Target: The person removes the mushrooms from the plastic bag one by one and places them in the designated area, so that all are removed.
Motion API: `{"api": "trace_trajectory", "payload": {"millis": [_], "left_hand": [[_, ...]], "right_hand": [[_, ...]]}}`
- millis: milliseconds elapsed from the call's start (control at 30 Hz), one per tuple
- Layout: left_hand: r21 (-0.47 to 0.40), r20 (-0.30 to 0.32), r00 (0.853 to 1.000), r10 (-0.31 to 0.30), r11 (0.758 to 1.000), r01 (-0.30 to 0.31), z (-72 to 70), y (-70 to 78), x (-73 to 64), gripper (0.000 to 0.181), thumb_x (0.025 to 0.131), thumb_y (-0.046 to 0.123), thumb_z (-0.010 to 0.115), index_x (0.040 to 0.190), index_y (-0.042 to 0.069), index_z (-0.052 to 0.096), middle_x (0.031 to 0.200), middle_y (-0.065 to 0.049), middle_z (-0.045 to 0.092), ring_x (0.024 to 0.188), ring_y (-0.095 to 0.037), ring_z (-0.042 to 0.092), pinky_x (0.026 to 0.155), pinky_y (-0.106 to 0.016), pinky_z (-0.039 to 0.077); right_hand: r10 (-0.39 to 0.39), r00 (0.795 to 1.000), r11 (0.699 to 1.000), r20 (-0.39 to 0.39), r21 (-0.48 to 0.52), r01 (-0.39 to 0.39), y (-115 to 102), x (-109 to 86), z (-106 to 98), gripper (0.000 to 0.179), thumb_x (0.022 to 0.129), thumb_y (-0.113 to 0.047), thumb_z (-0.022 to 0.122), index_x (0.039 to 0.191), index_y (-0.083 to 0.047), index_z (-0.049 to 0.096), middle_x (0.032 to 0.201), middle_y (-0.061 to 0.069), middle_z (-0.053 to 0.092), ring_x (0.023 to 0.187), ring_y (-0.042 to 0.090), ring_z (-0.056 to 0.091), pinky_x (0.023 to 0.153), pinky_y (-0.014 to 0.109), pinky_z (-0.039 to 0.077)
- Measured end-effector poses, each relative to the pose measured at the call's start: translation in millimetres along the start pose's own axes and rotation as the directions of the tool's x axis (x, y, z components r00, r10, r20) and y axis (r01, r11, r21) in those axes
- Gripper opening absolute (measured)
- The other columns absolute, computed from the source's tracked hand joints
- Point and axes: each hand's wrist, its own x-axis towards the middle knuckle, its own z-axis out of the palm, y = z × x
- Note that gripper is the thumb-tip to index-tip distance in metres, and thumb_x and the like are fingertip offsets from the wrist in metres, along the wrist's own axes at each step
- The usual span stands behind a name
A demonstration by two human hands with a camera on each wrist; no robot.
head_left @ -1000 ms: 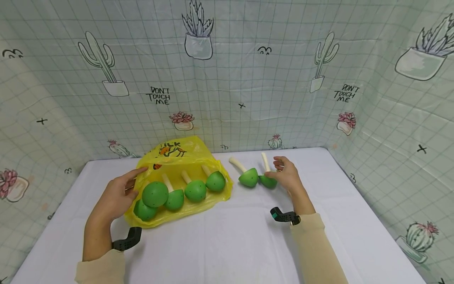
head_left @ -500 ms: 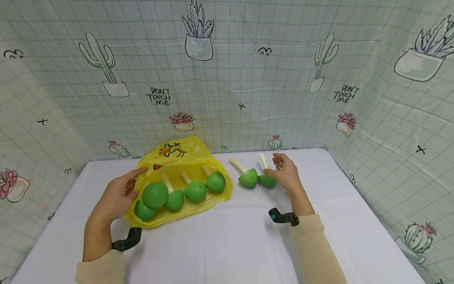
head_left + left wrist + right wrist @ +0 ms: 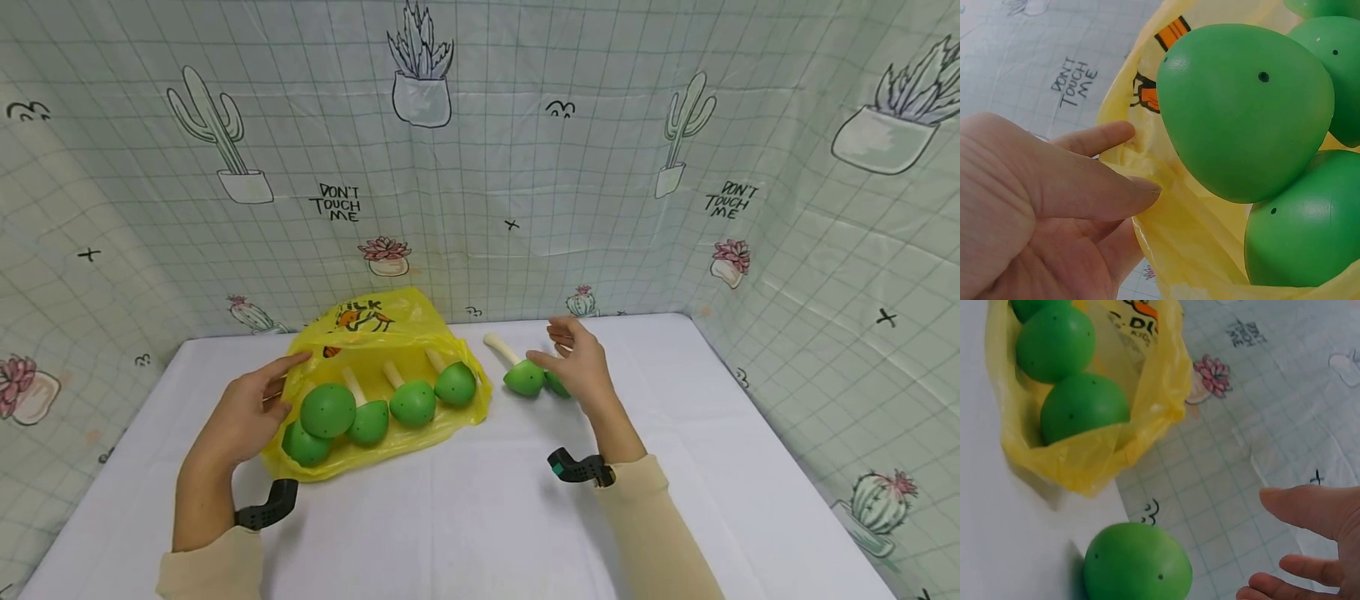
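In the head view a yellow plastic bag [image 3: 412, 312] lies at the left, its mouth facing me. Several green mushroom-shaped toys [image 3: 413, 404] with pale stems and small black dots sit inside it. My left hand [image 3: 243, 417] holds the bag's left edge between thumb [image 3: 1104, 187] and fingers. Right of the bag lie two more: one mushroom-shaped toy [image 3: 523, 378] shows cap and stem, while the other toy [image 3: 557, 384] is mostly behind my right hand [image 3: 581, 367]. That hand hovers with thumb and fingers apart, holding nothing; the right wrist view shows a green cap [image 3: 1138, 565] apart from it.
A white-covered table [image 3: 450, 517] bears everything. Behind and beside it hangs a grid-patterned cloth [image 3: 510, 167] printed with cacti. A black wrist camera [image 3: 270, 506] sits on the left wrist and another black camera [image 3: 577, 467] on the right.
My right hand has come away from the rightmost mushroom-shaped toy's stem and moved left, now covering most of that toy. My left hand and the bag stay in place.
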Motion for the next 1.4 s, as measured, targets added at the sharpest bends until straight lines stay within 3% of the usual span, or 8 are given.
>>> {"api": "trace_trajectory", "payload": {"millis": [300, 667, 1133, 1400], "left_hand": [[0.013, 0.01, 1.0, -0.006, 1.0, 0.006, -2.2, 0.0, -3.7, 0.07, 0.096, -0.017, 0.054, 0.162, 0.004, 0.039, 0.159, -0.037, 0.036, 0.137, -0.061, 0.045, 0.107, -0.069, 0.045], [0.016, 0.0, 1.0, 0.008, 1.0, -0.008, -4.0, -0.9, -3.7, 0.071, 0.095, -0.019, 0.056, 0.161, 0.003, 0.04, 0.159, -0.038, 0.036, 0.135, -0.062, 0.045, 0.105, -0.069, 0.046], [-0.01, -0.009, 1.0, 0.017, 1.0, -0.017, 0.3, 0.5, -4.2, 0.07, 0.096, -0.019, 0.054, 0.16, 0.002, 0.04, 0.159, -0.037, 0.036, 0.137, -0.061, 0.045, 0.107, -0.066, 0.046], [-0.006, -0.003, 1.0, 0.024, 1.0, -0.024, -0.2, 1.9, -2.2, 0.071, 0.095, -0.019, 0.055, 0.161, 0.002, 0.04, 0.158, -0.038, 0.037, 0.136, -0.061, 0.046, 0.105, -0.066, 0.047]], "right_hand": [[-0.079, 0.996, 0.997, 0.039, -0.015, 0.08, -10, -6.6, 29, 0.067, 0.092, -0.012, 0.083, 0.148, 0.004, 0.05, 0.147, 0.024, 0.056, 0.138, 0.038, 0.053, 0.118, 0.044, 0.045], [-0.213, 0.97, 0.977, 0.118, -0.001, 0.214, -30, -22.0, 64, 0.064, 0.09, -0.013, 0.085, 0.144, 0.005, 0.055, 0.142, 0.022, 0.061, 0.132, 0.037, 0.058, 0.114, 0.043, 0.049], [-0.281, 0.941, 0.96, 0.187, 0.049, 0.276, -52, -31.3, 104, 0.059, 0.089, -0.008, 0.085, 0.14, 0.007, 0.058, 0.138, 0.022, 0.062, 0.129, 0.039, 0.06, 0.11, 0.042, 0.052], [-0.273, 0.937, 0.962, 0.217, 0.056, 0.267, -65, -36.7, 121, 0.06, 0.09, -0.012, 0.085, 0.141, 0.004, 0.058, 0.139, 0.019, 0.063, 0.13, 0.035, 0.061, 0.111, 0.038, 0.052]]}}
